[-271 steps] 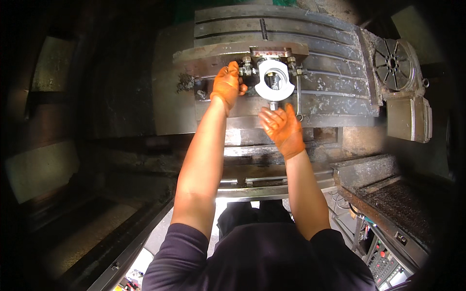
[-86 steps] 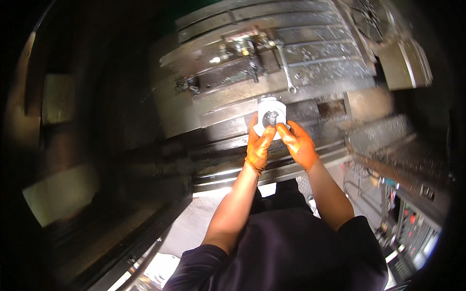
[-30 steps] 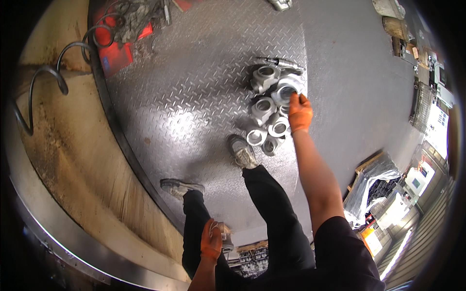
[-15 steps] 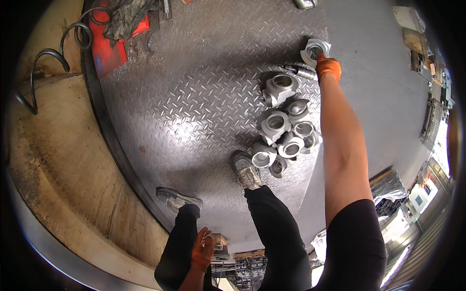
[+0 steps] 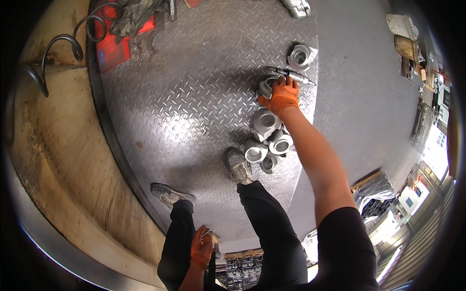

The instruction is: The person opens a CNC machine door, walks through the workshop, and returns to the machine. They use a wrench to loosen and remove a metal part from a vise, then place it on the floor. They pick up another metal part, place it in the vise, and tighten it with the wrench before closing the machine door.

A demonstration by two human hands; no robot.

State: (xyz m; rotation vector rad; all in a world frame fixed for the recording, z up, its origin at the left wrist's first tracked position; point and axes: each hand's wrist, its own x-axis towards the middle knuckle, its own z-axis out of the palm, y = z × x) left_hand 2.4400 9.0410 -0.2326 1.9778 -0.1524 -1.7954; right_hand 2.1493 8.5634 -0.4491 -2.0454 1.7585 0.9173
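Observation:
My right hand (image 5: 282,98), in an orange glove, reaches down onto a grey metal casting (image 5: 266,87) with a round opening. Its thumb and fingers curve over the casting and hide part of it. Just beyond the fingers lies a slim metal power tool (image 5: 302,78) with a pointed end. Farther off, a similar casting (image 5: 300,57) stands alone with its round mouth up. Several more castings (image 5: 266,122) cluster below my wrist, some behind my forearm. My gloved left hand (image 5: 202,247) is low by my left leg, fingers curled around something pale and thin.
The castings sit on a metal tread plate (image 5: 194,82). A curved, stained wall (image 5: 63,160) bounds the left, where a black coiled hose (image 5: 73,43) hangs near a red object (image 5: 112,54) and dark cloth (image 5: 136,18). My shoe (image 5: 237,162) is close to the castings.
My right hand has let go of the far casting and come back to a nearer one, past the power tool. My left hand stays low. The whole view has shifted slightly.

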